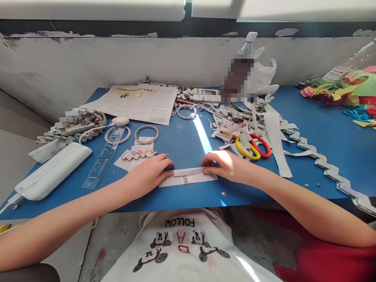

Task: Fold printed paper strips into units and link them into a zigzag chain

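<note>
A strip of newspaper lies near the table's front edge, its far long side folded over. My left hand pinches the strip's left end between thumb and fingers. At the right end, my right hand has its curled fingers and thumb closed on the fold. Just beyond my left hand sit a small woven piece of folded paper and a roll of tape. Scissors with yellow and red handles lie beyond my right hand, partly among paper scraps.
A clear ruler and a white power strip-like device with a cable lie at left. Behind are a newspaper sheet and a bottle. A folded-paper chain runs to the right edge; colourful paper is piled far right.
</note>
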`<state>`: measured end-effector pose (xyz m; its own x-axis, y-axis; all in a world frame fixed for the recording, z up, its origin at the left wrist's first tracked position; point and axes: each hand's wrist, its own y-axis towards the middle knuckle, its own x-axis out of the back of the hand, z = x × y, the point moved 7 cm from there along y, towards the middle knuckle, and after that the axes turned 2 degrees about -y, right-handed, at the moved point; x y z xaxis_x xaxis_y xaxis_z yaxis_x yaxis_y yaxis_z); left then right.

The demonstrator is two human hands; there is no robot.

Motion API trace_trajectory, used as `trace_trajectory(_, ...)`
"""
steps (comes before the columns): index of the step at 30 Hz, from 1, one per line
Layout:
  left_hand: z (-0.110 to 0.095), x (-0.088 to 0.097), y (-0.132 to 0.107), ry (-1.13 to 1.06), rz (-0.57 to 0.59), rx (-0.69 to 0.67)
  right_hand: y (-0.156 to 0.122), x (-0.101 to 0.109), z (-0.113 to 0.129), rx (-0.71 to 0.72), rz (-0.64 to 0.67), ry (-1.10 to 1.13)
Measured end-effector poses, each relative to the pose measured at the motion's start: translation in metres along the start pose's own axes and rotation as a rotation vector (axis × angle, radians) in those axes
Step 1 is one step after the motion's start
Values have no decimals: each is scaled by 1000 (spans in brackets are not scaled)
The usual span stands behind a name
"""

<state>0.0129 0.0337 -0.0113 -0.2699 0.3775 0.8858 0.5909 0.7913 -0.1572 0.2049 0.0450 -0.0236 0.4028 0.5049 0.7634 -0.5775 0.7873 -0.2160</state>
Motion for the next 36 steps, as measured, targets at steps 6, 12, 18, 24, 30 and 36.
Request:
trace_trajectory(6, 3, -2, -5, 67, 14, -79, -6, 4, 3, 151, -76, -67)
trace_trajectory(12, -7, 1, -30, 276, -85, -339, -24, -2, 16, 385, -181, -434)
trace_trajectory(18, -18, -4, -48, 411, -79, -445, -34, -11, 20, 463, -144, -486)
trace_trajectory(24, -24, -4, -39, 338, -77, -383, -26, -4, 12, 298, -199, -189)
trace_trajectory(30, -20, -6, -19, 154, -143, -170, -14, -9, 9, 100, -119, -56)
trace_trajectory(36, -16, -15, -7, 2, -35, -128, -16, -10, 14, 117, -127, -96)
